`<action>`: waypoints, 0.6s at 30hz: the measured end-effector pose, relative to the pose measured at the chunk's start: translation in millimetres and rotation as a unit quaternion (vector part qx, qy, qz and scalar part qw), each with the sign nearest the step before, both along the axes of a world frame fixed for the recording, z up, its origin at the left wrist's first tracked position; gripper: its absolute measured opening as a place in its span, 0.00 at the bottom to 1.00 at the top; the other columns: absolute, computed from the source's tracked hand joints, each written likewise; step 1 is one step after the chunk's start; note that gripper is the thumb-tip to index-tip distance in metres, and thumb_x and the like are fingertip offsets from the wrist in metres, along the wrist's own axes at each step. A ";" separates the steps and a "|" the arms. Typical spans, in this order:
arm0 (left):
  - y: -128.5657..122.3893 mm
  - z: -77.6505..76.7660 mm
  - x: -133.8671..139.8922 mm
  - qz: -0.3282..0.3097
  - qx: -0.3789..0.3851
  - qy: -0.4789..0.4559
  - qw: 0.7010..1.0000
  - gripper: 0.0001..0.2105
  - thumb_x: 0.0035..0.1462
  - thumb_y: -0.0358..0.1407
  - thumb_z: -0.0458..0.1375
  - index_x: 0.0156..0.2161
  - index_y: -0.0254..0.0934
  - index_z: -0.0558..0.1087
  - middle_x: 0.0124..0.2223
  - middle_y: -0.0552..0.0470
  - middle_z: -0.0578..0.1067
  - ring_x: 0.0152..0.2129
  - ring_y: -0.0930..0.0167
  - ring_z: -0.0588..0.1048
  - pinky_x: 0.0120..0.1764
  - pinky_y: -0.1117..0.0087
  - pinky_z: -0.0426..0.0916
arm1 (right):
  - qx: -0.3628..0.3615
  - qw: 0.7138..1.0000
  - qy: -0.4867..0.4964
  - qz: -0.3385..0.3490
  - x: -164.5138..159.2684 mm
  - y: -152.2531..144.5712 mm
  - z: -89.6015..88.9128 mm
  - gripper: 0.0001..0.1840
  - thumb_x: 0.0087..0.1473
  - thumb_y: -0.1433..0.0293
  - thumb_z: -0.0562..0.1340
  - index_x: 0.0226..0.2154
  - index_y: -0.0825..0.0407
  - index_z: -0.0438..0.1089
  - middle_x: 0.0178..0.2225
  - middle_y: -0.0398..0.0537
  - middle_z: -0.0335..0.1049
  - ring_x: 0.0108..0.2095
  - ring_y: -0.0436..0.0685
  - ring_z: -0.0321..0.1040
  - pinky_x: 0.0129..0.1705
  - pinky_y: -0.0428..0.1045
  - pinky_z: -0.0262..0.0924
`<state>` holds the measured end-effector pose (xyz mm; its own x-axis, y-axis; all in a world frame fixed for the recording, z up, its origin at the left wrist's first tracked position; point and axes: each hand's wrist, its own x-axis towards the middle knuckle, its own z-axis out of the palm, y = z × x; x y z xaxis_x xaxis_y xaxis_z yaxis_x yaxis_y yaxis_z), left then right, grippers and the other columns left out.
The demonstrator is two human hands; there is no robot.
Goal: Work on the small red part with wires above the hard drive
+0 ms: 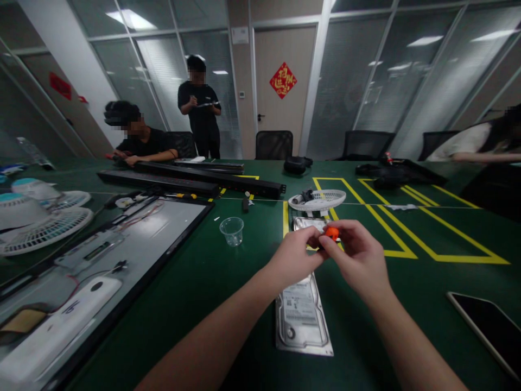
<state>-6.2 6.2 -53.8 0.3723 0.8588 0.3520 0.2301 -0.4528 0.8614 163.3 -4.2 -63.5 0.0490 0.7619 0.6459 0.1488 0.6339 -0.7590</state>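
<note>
My right hand (360,258) pinches a small orange piece (332,233) between thumb and fingers; its exact kind is too small to tell. Against it, my left hand (295,255) has its thumb and fingertips pressed together, and whatever lies between them is hidden. Both hands meet above the table, over a silver hard drive (304,317) lying flat with its label up. Just behind the fingers a second silver hard drive (303,222) shows in part. To the left of my hands stands a clear plastic cup (232,232).
An opened flat panel (163,231) with a white power strip (69,320) covers the table's left side. White fan parts (325,200) lie beyond my hands. A phone-like device (488,326) rests at right. Several people are around the far side, one standing (199,114).
</note>
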 end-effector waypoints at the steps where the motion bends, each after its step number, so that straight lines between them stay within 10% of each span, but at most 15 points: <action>1: 0.5 -0.1 -0.2 -0.005 0.000 0.000 1.000 0.05 0.61 0.32 0.67 0.43 0.34 0.80 0.45 0.46 0.85 0.41 0.64 0.81 0.44 0.67 0.72 | 0.000 1.000 0.000 0.008 0.2 -1.0 0.5 0.13 0.62 0.66 0.75 0.49 0.44 0.81 0.46 0.49 0.84 0.45 0.60 0.82 0.49 0.55 0.79; 18: 2.0 -1.2 0.3 -0.009 0.011 -0.013 1.000 0.04 0.62 0.30 0.64 0.41 0.34 0.80 0.42 0.47 0.85 0.41 0.66 0.82 0.47 0.66 0.73 | -0.006 1.000 -0.006 0.007 2.2 -2.2 0.7 0.12 0.67 0.66 0.70 0.52 0.44 0.82 0.48 0.50 0.84 0.49 0.61 0.83 0.54 0.57 0.78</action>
